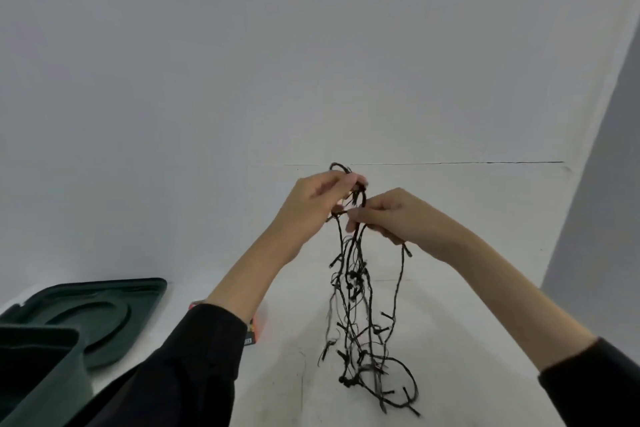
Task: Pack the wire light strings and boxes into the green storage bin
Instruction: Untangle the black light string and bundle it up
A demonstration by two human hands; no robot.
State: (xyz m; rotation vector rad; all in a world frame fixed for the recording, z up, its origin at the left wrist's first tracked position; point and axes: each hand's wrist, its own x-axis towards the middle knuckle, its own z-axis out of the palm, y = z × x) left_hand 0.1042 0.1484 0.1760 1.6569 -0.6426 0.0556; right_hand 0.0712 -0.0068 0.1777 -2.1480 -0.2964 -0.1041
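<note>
While both hands work up at chest level, the left hand [322,198] is curled round the top loops of the string [356,288], fingers closed w/ a bight of wire poking out above the knuckles. The right hand [391,215] sits just beside it, nearly touching, thumb & fingertips pinched narrow on a few strands right under the left's bundle; one longer strand runs out from under its palm & droops down the right side.

The string hangs from the two hands as a loose dark tangle, small bulbs sticking off at angles, the bottom loops trailing near or on the white table [485,288]; can't tell if they touch.

Handling, as I judge it: light, floppy, no stiffness to speak of, so it won't hold a shape unless gathered. Bulbs snag on neighbouring strands & prob. are the fragile bit, so don't yank. Best hold is the bunched top, where the hands already are, then coil the hanging part into loops before stowing.

Further out, low left: the green bin [38,374], open, w/ its lid [104,308] lying flat on the table behind it. A box [251,336] peeks out from behind the left sleeve, mostly hidden. The string isn't in the bin yet.
</note>
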